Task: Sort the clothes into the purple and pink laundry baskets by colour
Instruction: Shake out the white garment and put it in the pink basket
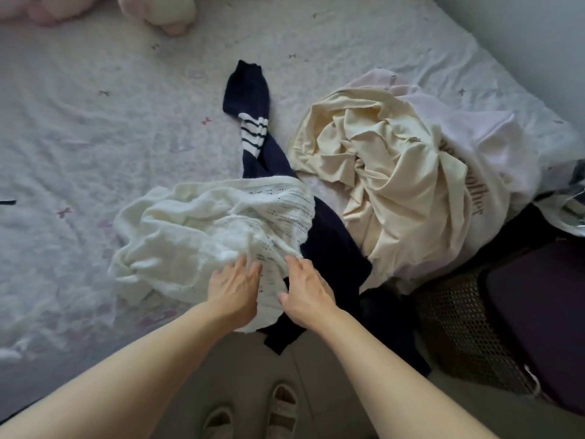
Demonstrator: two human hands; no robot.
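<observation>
— Two hands are on the white knit (215, 226), as far as we can see. Our left hand (232, 288) lies on its near hem with fingers straight and spread, gripping nothing. Our right hand (305, 296) sits just beside it, fingers mostly extended, thumb against the knit's edge; we cannot tell whether that thumb pinches the cloth.

— And where does the knit lie?

— Crumpled at the near edge of the bed (95, 122), its hem hanging slightly over that edge. It covers the middle of the navy sweater (253, 99), whose white-striped sleeve reaches toward the far side of the bed, while its lower part drops off the near edge under our right hand.

— What do we see to the right?

— A cream garment (380, 172) bunched in a heap, touching the navy sweater. Behind and under it a pale pink top (468, 147) with lettering, near the right edge of the bed. Below that, beside the bed, a dark mesh basket (459, 327); its colour we cannot tell for sure.

— Anything further off?

— Soft toys (164, 11) at the far edge, and our sandalled feet (253, 413) on the floor.
</observation>
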